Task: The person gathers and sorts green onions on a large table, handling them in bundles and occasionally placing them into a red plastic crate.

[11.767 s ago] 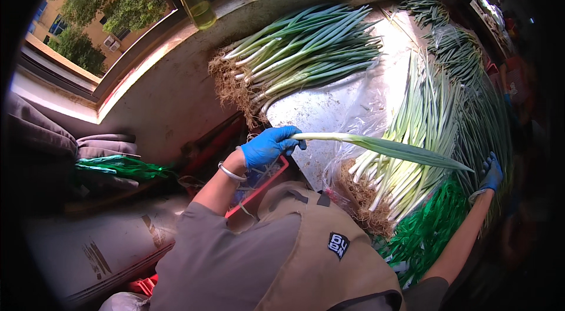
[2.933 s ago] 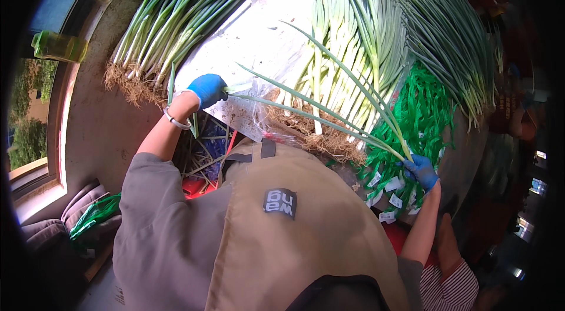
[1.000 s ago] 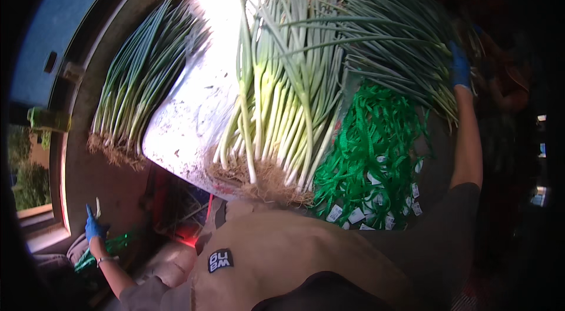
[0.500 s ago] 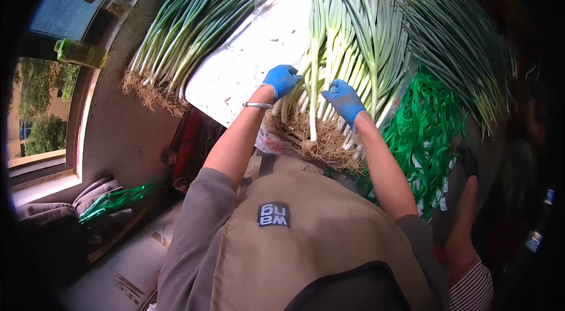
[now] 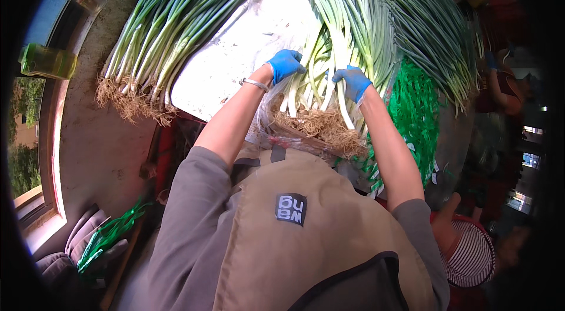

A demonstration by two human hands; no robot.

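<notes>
A pile of long green onions (image 5: 359, 40) lies before me, roots toward my body and green tops pointing away. My left hand (image 5: 286, 66), in a blue glove, has its fingers closed on white stalks at the pile's left side. Also gloved in blue, my right hand (image 5: 354, 83) grips a thick onion stalk (image 5: 341, 102) between thumb and fingers, lower down near the root end. The tangled brown roots (image 5: 318, 125) hang toward the near table edge. Fingertips of both hands are partly hidden among the stalks.
Another onion bundle (image 5: 170, 34) lies at the left of the white table (image 5: 203, 84). Dark green onions (image 5: 432, 28) are heaped at the right, above green ribbon strips (image 5: 415, 117). A person in a striped garment (image 5: 471, 252) is at the lower right. A green bottle (image 5: 47, 61) stands by the window.
The view has swung, shifting the scene mostly leftward. My right hand has closed on a stalk, and the stalks between my hands lie differently, with some now slanting.
</notes>
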